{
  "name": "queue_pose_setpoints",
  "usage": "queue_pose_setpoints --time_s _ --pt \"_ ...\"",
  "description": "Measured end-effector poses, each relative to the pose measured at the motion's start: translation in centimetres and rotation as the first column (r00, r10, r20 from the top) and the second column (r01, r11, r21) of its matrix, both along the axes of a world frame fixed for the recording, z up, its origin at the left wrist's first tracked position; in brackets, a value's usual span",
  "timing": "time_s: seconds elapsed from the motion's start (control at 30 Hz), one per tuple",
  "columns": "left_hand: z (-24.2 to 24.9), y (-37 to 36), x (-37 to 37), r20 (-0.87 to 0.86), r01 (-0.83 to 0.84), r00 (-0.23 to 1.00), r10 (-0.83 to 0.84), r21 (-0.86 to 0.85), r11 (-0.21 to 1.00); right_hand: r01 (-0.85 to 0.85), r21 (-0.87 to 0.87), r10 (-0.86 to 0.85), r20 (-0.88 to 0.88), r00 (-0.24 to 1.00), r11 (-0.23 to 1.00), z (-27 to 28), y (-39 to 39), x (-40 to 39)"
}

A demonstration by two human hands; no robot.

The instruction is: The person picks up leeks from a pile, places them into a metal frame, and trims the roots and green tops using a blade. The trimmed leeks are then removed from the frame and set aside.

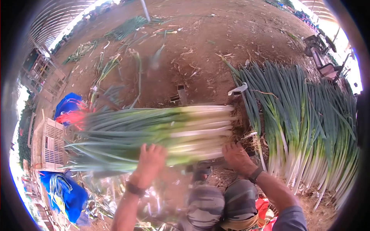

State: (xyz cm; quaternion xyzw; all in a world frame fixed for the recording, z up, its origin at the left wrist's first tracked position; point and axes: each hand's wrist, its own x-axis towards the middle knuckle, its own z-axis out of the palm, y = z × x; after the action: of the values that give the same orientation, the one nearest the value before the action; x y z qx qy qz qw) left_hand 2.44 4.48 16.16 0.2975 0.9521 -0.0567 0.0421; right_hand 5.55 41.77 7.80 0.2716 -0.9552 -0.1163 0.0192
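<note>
We hold a bundle of leeks (162,134) lying crosswise over our knees (221,200).

Our left hand (150,161) lies flat and open-fingered on the green middle of the bundle; our right hand (238,157) curls its grip around the white root ends. A long row of leeks (304,127) lies on the dirt ground (200,50) just right of the bundle, roots toward us, crowding our right arm. A white plastic crate (48,144) and blue cloth (69,106) sit at the leaf tips on the left. Loose leaves (115,61) litter the ground beyond.
</note>
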Motion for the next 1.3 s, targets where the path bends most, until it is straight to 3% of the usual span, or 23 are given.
queue_pose_setpoints --time_s 0.03,0.13,0.17,0.33,0.43,0.5,0.6,0.67,0.73,0.83,0.93,1.13,1.23,1.3 --pt "-0.5 -0.3 -0.4 0.101 -0.013 0.995 0.018 -0.058 0.998 -0.001 0.007 0.001 -0.023 1.000 1.000 -0.2 0.0 0.3" --pt "-1.2 -0.5 0.4 0.086 -0.051 0.995 0.045 0.062 0.997 0.026 0.073 -0.029 0.037 0.999 0.997 -0.7 -0.2 0.3" --pt "-3.8 -0.9 1.0 -0.024 -0.060 0.998 0.062 0.062 0.996 0.028 0.050 -0.030 0.035 0.999 0.998 -1.1 -0.2 0.4" --pt "-5.1 -0.2 1.8 -0.054 -0.116 0.990 0.127 0.182 0.976 -0.028 0.033 0.030 -0.036 0.999 0.999 -2.5 0.7 0.6" --pt "-5.5 -0.2 2.2 -0.067 -0.123 0.988 0.142 0.227 0.966 -0.044 0.138 0.043 0.008 0.999 0.989 -0.6 0.9 0.4" --pt "-5.1 -0.1 2.3 -0.067 -0.126 0.987 0.144 0.227 0.966 0.026 0.185 -0.070 0.237 0.969 0.982 6.0 -0.2 -0.2" --pt "-5.0 0.0 2.2 -0.064 -0.118 0.988 0.137 0.241 0.963 0.099 0.143 -0.156 0.475 0.866 0.985 7.6 0.7 -1.6" --pt "-5.1 -0.1 2.2 -0.061 -0.120 0.988 0.139 0.246 0.962 0.108 0.057 -0.122 0.453 0.883 0.993 5.3 1.5 -1.8" --pt "-4.9 0.0 2.2 -0.056 -0.123 0.989 0.140 0.243 0.962 0.068 -0.040 -0.055 0.265 0.963 0.997 1.8 1.7 -1.2" --pt "-5.2 -0.1 2.1 -0.060 -0.120 0.989 0.137 0.237 0.964 0.048 -0.097 -0.034 0.141 0.989 0.994 -0.8 1.1 -1.6" --pt "-5.0 -0.1 2.1 -0.057 -0.120 0.989 0.139 0.253 0.960 0.072 -0.016 -0.068 0.190 0.979 0.997 -0.9 1.4 -1.4" --pt "-4.7 0.2 2.3 -0.088 -0.105 0.987 0.137 0.294 0.950 -0.090 0.171 0.032 0.315 0.949 0.981 6.6 2.7 -3.9" --pt "-5.0 0.0 2.0 -0.140 -0.050 0.985 0.101 0.327 0.944 0.014 0.171 -0.093 0.465 0.880 0.985 6.0 2.4 -8.3" --pt "-5.0 -0.1 1.9 -0.121 -0.059 0.987 0.107 0.347 0.936 -0.017 -0.015 0.019 0.220 0.975 1.000 5.0 3.8 -10.9"
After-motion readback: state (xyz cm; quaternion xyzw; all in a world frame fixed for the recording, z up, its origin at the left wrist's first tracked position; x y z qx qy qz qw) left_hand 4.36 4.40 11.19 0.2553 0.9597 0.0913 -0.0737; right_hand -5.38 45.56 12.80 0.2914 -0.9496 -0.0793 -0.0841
